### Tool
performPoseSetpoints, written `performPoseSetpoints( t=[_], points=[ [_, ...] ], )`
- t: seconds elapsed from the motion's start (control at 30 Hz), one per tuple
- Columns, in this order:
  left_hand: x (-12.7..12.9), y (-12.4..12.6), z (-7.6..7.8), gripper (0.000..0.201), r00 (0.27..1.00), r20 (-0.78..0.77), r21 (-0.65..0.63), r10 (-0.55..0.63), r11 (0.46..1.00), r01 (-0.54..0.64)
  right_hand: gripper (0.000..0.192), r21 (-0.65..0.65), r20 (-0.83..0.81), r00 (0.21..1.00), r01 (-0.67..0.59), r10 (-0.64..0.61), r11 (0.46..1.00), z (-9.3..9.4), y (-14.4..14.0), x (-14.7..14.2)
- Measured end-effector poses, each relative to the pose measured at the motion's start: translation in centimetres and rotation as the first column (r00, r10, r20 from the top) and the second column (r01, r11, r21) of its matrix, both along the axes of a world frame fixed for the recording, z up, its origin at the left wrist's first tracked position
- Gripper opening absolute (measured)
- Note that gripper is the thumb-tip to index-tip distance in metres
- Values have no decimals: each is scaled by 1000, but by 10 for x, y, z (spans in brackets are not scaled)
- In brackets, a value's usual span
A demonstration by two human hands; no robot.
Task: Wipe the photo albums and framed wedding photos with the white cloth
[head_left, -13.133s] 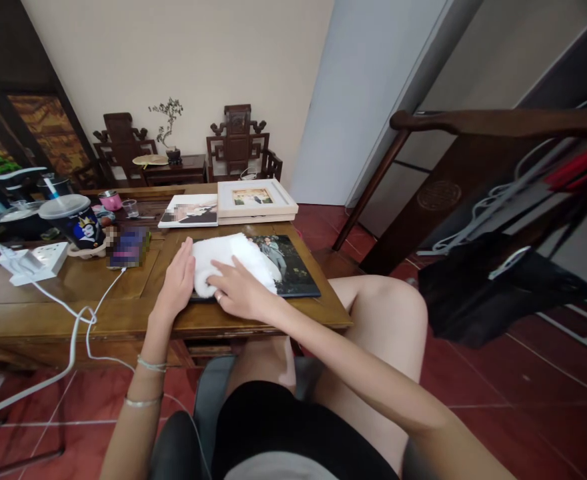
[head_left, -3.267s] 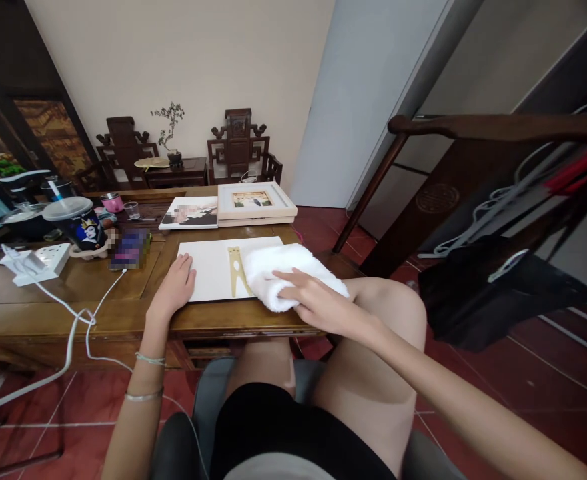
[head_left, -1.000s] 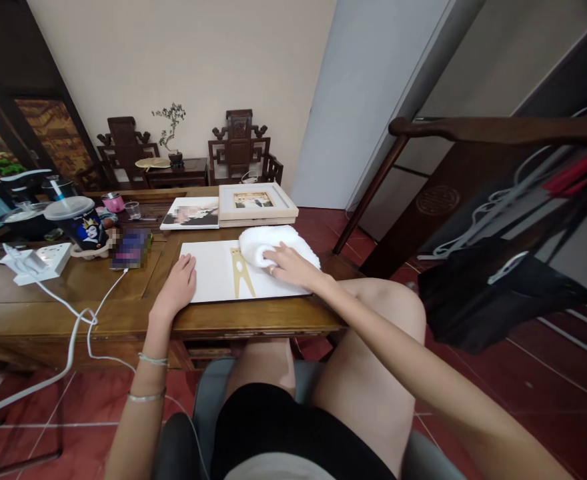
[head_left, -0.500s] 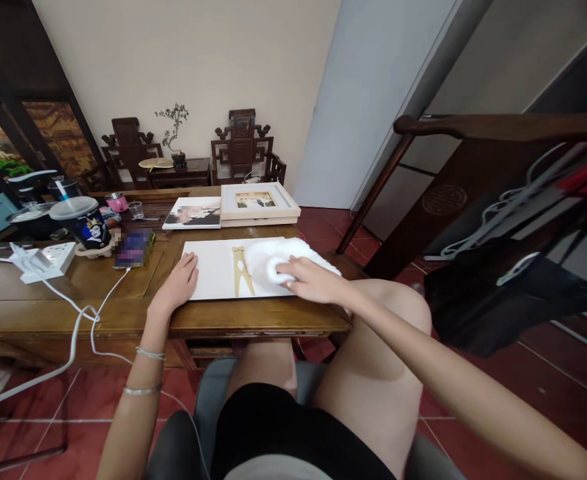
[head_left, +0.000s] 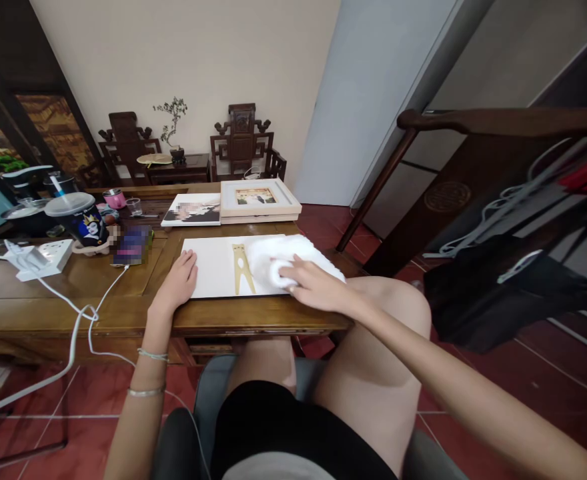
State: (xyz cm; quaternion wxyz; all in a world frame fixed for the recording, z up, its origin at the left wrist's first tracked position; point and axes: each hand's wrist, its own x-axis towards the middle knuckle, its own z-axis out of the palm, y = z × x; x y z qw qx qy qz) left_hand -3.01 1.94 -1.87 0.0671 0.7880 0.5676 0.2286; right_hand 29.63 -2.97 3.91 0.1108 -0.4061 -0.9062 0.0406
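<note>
A flat white board (head_left: 208,268) lies near the front edge of the wooden table. On its middle is a gold, long-legged animal-shaped figure (head_left: 239,257) with a small face at the top. My left hand (head_left: 179,279) rests on the board's left end, fingers laid flat. To the right of the figure a fluffy white cloth (head_left: 293,248) covers the board's right part. My right hand (head_left: 318,285) grips a bunched fold of this cloth, its fingertips partly hidden by the fluff.
Behind the board lie framed pictures (head_left: 286,192) and a flat print (head_left: 206,217). To the left are a phone (head_left: 132,245) on a charging cable, a power strip (head_left: 58,253) and a lidded cup (head_left: 84,223). A wooden chair (head_left: 478,120) stands at right.
My right hand has shifted slightly to the right with the bunched cloth. My left hand stays on the board's left end. The view has tilted a little.
</note>
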Motion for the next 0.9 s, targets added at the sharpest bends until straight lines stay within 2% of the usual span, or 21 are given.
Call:
performPoseSetpoints(
  t=[0.1, 0.2, 0.3, 0.43, 0.53, 0.6, 0.77, 0.83, 0.9],
  points=[
    [0, 0, 0, 56, 1000, -8, -10, -10, 1000, 10, 18, -83, -17, 999, -36, 34, 996, 13, -47, 10],
    [0, -1, 0, 55, 1000, -4, -10, -26, 1000, 26, 18, -152, -20, 998, -57, 55, 987, 20, -60, 15],
    [-1, -2, 0, 54, 999, -5, -10, -41, 999, 41, 15, -152, -30, 999, -40, 36, 988, 17, -36, 13],
    [-2, -1, 0, 54, 999, -4, -7, -45, 999, 45, 12, -147, -105, 991, 66, -82, 987, 8, 31, 1],
    [-2, -2, 1, 54, 999, -16, -17, -45, 999, 45, 19, -177, -184, 959, 182, -214, 967, 9, 79, -24],
    [-2, -2, 2, 55, 999, -29, -33, -43, 999, 42, 26, -202, -210, 943, 216, -257, 955, 13, 101, -49],
    [-3, -2, 2, 56, 999, -29, -41, -42, 998, 41, 36, -216, -173, 969, 135, -174, 967, 21, 117, -109],
    [-3, -1, 1, 55, 999, -17, -31, -45, 999, 45, 36, -210, -158, 975, 124, -159, 970, 21, 117, -115],
    [-4, 0, -1, 55, 999, -17, -32, -44, 999, 44, 35, -223, -170, 971, 127, -166, 967, 19, 116, -106]
  ],
)
